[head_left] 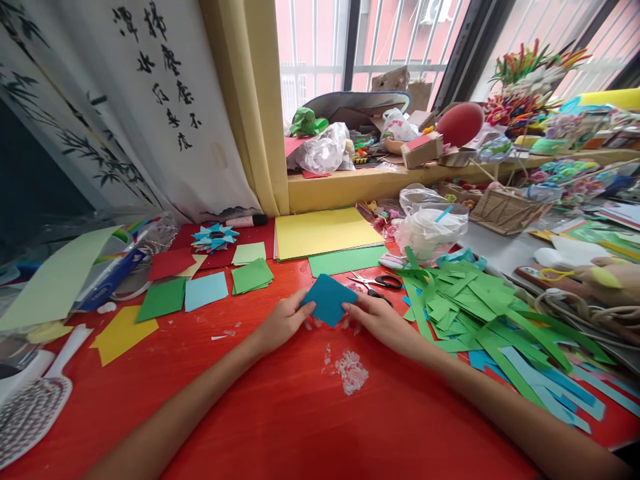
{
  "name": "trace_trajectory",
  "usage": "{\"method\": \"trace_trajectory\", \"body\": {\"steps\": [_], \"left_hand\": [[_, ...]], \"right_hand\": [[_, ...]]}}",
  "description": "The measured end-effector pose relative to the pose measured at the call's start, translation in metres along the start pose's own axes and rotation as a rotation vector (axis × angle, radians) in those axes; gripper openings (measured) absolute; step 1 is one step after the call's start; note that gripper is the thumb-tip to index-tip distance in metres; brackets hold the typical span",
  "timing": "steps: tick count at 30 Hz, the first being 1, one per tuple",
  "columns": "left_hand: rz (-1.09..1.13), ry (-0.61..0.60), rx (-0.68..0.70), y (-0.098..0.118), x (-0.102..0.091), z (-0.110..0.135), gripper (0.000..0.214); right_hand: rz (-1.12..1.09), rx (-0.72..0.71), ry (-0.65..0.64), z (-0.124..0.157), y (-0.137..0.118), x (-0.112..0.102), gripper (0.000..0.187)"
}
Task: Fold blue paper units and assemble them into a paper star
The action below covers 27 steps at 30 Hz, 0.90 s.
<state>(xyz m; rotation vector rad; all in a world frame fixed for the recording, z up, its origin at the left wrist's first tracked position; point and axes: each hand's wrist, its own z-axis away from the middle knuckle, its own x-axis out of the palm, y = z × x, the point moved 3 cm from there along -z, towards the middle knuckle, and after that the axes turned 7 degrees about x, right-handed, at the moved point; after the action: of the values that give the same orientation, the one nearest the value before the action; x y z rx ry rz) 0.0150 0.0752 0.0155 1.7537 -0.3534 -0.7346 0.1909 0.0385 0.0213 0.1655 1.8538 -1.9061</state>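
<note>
Between both hands I hold a blue paper square (pixel 330 298) above the red table, turned so one corner points toward me. My left hand (pixel 289 319) pinches its left corner, thumb on top and fingers beneath. The opposite corner is gripped the same way by my right hand (pixel 373 317). Just beyond the right hand lie scissors with black handles (pixel 387 282). A pale, worn patch (pixel 351 372) marks the table below the square. Stacks of light green squares (pixel 251 275), light blue squares (pixel 206 291) and dark green squares (pixel 161 300) lie to the left.
Green and blue paper strips (pixel 465 300) are heaped at the right. Yellow sheets (pixel 327 233) lie at the back, near a folded-paper ring (pixel 215 237). A white hairbrush (pixel 40 400) sits at the left edge. Craft items crowd the windowsill (pixel 340 185).
</note>
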Motion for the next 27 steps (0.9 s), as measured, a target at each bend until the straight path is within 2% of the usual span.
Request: {"method": "trace_trajectory", "body": {"steps": [3, 6, 8, 14, 22, 27], "left_hand": [[-0.132, 0.04, 0.01, 0.001, -0.002, 0.001, 0.027], [-0.113, 0.114, 0.008, -0.002, -0.006, -0.001, 0.027], [-0.091, 0.101, 0.003, -0.004, -0.007, -0.002, 0.025], [-0.1, 0.046, -0.011, -0.004, -0.005, 0.0, 0.026], [-0.088, 0.14, -0.01, -0.009, -0.008, -0.002, 0.03], [-0.005, 0.181, -0.022, -0.013, -0.009, -0.004, 0.031]], "right_hand": [[-0.13, 0.046, 0.028, 0.0, 0.006, 0.007, 0.032], [-0.223, 0.045, 0.083, -0.001, 0.009, 0.005, 0.031], [-0.263, 0.046, 0.108, -0.001, 0.01, 0.003, 0.03], [-0.329, 0.12, 0.077, 0.002, 0.009, 0.011, 0.033], [-0.341, 0.121, 0.012, 0.001, 0.011, 0.013, 0.032], [-0.374, 0.118, 0.086, 0.001, 0.014, 0.011, 0.031]]}}
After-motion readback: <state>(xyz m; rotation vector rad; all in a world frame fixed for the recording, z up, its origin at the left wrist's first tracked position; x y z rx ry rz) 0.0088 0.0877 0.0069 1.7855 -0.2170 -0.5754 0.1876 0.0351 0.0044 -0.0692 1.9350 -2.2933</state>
